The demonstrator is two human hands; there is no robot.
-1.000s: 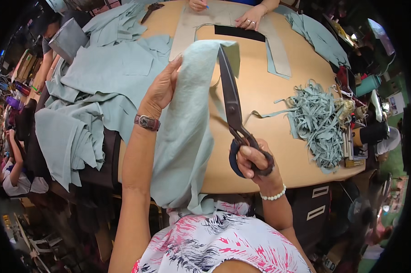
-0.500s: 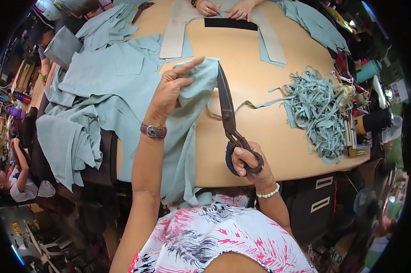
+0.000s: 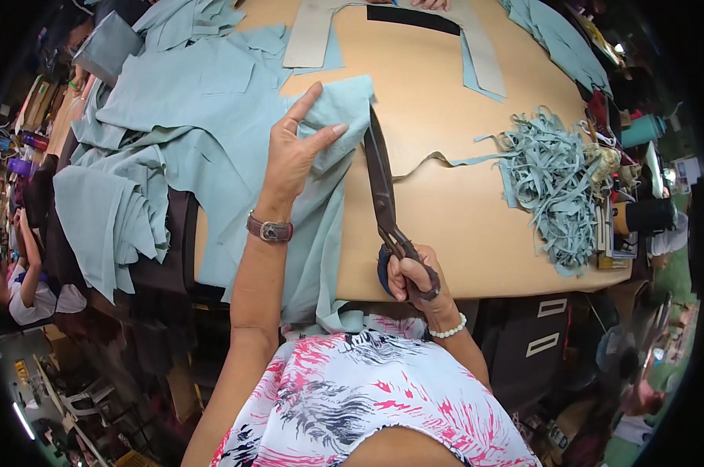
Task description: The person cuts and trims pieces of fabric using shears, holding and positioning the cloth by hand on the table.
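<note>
My left hand (image 3: 291,159) holds up a light blue-green piece of fabric (image 3: 343,105), thumb and index finger stretched along it and the other fingers hidden. The rest of that fabric hangs down past my wrist to the table edge. Large dark scissors (image 3: 381,183) are gripped by my right hand (image 3: 414,282) at their handles. Their blades point up and away, with the tip at the right edge of the held fabric. A narrow fabric strip (image 3: 438,158) runs from beside the blades to a tangled heap of strips (image 3: 550,191) on the right.
Blue-green fabric pieces (image 3: 177,93) cover the table's left side, with a folded stack (image 3: 110,222) over its edge. Pale pattern pieces and a black strip (image 3: 414,19) lie at the far side, near another person's hand (image 3: 431,4). A teal bottle (image 3: 642,131) stands far right.
My view has shifted, so the far table parts sit higher. The scissors have moved slightly toward me and left, beside the fabric's edge. My left hand still holds the fabric.
</note>
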